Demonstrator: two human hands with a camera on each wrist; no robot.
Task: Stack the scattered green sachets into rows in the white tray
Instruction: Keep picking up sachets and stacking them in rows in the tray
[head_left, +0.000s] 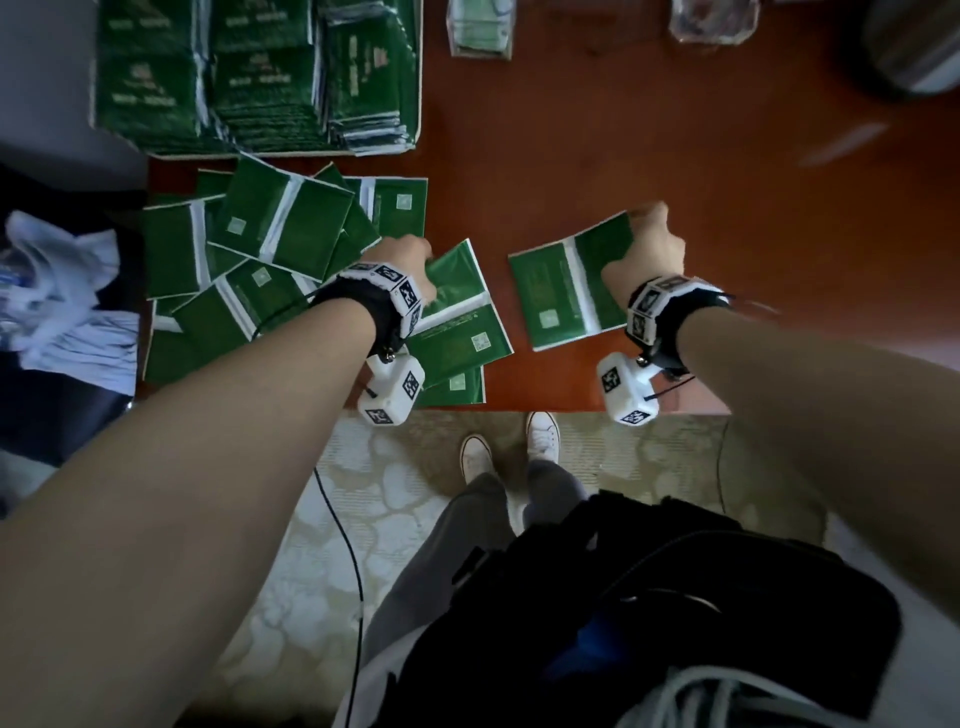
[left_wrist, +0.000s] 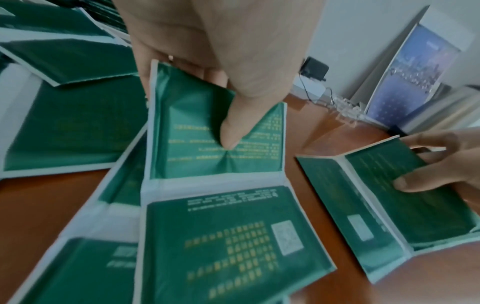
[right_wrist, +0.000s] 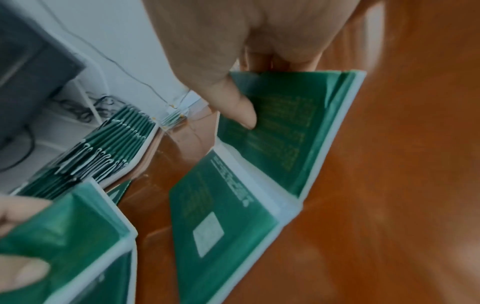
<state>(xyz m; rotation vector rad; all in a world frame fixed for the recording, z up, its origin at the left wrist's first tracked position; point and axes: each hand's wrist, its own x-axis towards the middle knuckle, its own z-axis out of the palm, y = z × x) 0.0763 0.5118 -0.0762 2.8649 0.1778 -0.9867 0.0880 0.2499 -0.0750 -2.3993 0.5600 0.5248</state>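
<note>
Sachets already fill much of the white tray (head_left: 418, 78) at 11 o'clock, packed in overlapping rows, so the job looks well past halfway. A loose pile (head_left: 270, 260) remains on the bench (head_left: 727, 182) at 9 o'clock. The left hand (head_left: 408, 265) pinches a double sachet (left_wrist: 215, 174) beside the pile; the right hand (head_left: 644, 249) pinches another double sachet (head_left: 566, 286) at 1 o'clock.

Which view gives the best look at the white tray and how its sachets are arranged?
Head view: the white tray sits at the table's far left, packed with green sachets in overlapping rows. Right wrist view shows only a blurred corner with sachet edges. Left wrist view does not clearly show it.
</note>
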